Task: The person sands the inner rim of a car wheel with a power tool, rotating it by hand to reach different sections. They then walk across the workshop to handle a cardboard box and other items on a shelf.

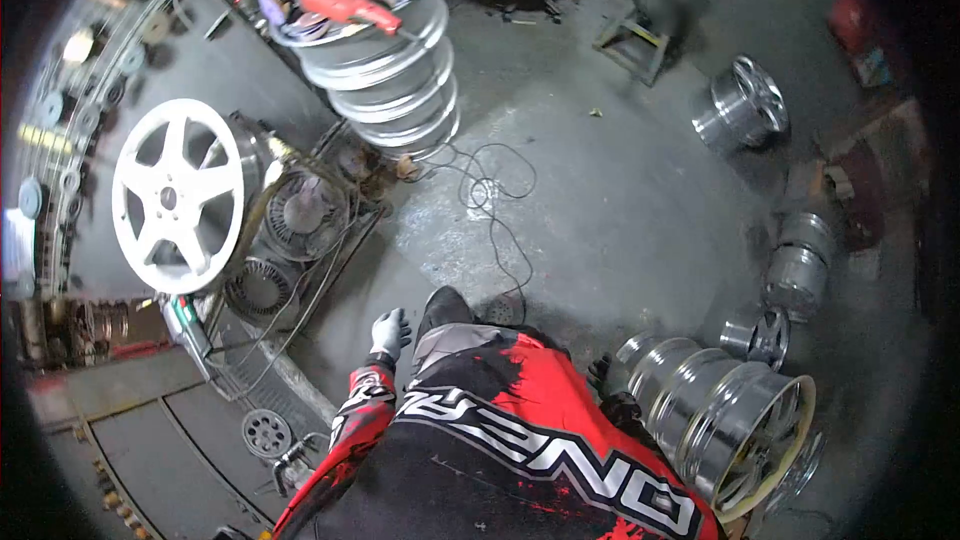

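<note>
My left hand [390,333], in a pale grey glove, hangs beside my left leg. Its fingers are loosely apart and hold nothing. On the other side of my body, my right hand [599,370] shows only as dark fingers, partly hidden by the sleeve; they look apart, with nothing visible in them. A row of shiny wheel rims [690,390] lies close to that hand. To the left, a white five-spoke wheel rim [205,183] stands upright at a workbench. Just below it rests a green and grey power tool [186,325].
A red power tool [345,5] lies on a stack of rims [390,90]. A black cable [500,225] loops across the floor. More rims [742,100] stand at the right. A small stand [640,45] is at the back. Fan-like motor housings [300,215] sit under the bench.
</note>
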